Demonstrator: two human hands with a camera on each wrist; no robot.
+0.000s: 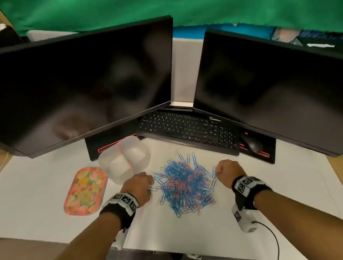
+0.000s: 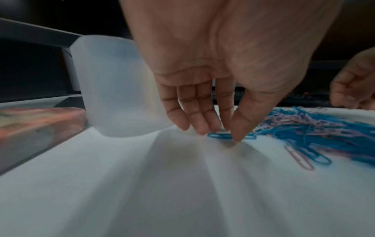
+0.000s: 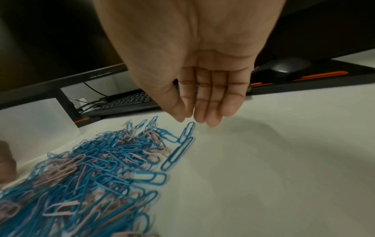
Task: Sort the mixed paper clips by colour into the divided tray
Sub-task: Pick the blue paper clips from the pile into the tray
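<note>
Clip pile (image 1: 186, 185), blue + pink mixed, is spread on white sheet (image 1: 52, 219) btwn both hands, in front of kbd (image 1: 188, 127). Tray (image 1: 125, 161), translucent w/ pink divider, is set just left-rear of pile; compartments look bare but blurred. L hand (image 1: 138, 188) is lowered at pile's left edge, thumb and index fingertips (image 2: 238, 136) pinched on a blue clip (image 2: 220, 136) lying on the sheet. R hand (image 1: 227, 171) is held at pile's right edge, fingers straight and together, nothing gripped, tips just above another blue clip (image 3: 187, 130). Floral tin (image 1: 85, 191) is left of tray. Mouse (image 1: 251, 143) is seen right of kbd.
</note>
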